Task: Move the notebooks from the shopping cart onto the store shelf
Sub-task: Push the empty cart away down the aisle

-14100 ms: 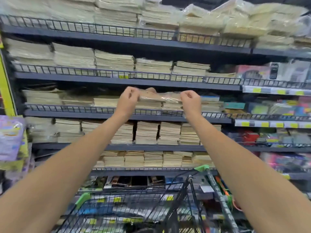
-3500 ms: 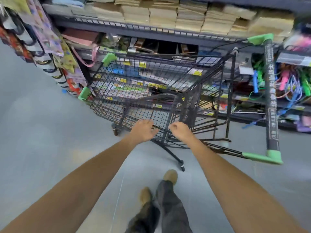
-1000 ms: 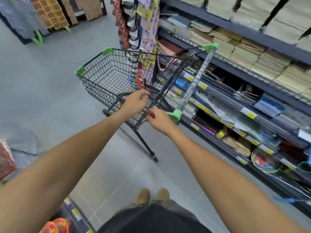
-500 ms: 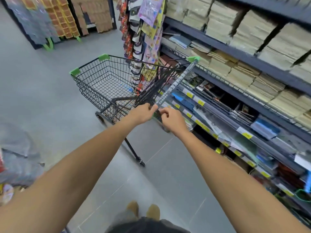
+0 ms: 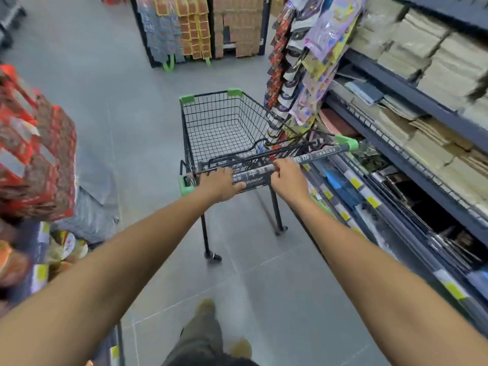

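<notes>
A black wire shopping cart (image 5: 219, 122) with green corner caps stands in the aisle ahead of me, its basket showing only bare wire. My left hand (image 5: 223, 182) grips the cart's push bar (image 5: 320, 154) near its left end. My right hand (image 5: 289, 174) holds the same bar toward the middle. Stacks of beige notebooks (image 5: 433, 67) fill the dark store shelf (image 5: 412, 99) along the right side.
Hanging packets (image 5: 303, 62) dangle from the shelf end, right beside the cart's right front. Red boxed goods (image 5: 29, 154) are stacked on the left. A display rack (image 5: 200, 27) stands at the aisle's far end. Grey floor tiles stretch between them.
The cart has swung round so its basket points straight down the aisle. Both hands have gone from its side onto the push bar and spread apart.
</notes>
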Motion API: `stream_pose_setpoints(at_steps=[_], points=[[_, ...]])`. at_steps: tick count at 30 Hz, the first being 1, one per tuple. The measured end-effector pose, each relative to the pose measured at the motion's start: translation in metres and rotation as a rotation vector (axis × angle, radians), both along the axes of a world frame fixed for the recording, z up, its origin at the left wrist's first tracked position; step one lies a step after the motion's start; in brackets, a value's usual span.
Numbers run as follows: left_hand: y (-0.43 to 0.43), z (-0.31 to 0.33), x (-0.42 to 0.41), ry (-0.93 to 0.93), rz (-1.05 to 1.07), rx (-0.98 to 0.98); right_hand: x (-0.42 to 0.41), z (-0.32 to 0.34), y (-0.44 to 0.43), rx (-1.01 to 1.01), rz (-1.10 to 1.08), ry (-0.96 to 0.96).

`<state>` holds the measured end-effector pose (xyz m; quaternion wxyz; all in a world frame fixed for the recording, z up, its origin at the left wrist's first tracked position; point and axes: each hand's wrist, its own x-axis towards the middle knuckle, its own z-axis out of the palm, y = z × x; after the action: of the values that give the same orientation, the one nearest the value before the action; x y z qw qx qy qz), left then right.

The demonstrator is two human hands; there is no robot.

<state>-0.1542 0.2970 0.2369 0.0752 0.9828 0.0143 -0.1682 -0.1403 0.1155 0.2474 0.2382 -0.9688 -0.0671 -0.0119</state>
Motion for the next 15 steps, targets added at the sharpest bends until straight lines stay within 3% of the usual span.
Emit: stream_pose_setpoints(at_steps=[3, 6, 12, 15], points=[[0.008, -0.007, 0.002, -0.098, 0.132, -0.027, 0.031, -0.006, 0.006, -0.263, 0.109, -0.048], [0.032, -0.012, 0.006, -0.098, 0.234, 0.034, 0.056, -0.010, 0.014, -0.401, 0.171, 0.027], [0.097, -0.009, 0.028, -0.112, 0.302, 0.046, 0.093, -0.009, 0.056, -0.369, 0.383, 0.163], [0.113, -0.008, 0.056, -0.154, 0.332, -0.027, 0.120, -0.012, 0.076, -0.448, 0.359, 0.144]])
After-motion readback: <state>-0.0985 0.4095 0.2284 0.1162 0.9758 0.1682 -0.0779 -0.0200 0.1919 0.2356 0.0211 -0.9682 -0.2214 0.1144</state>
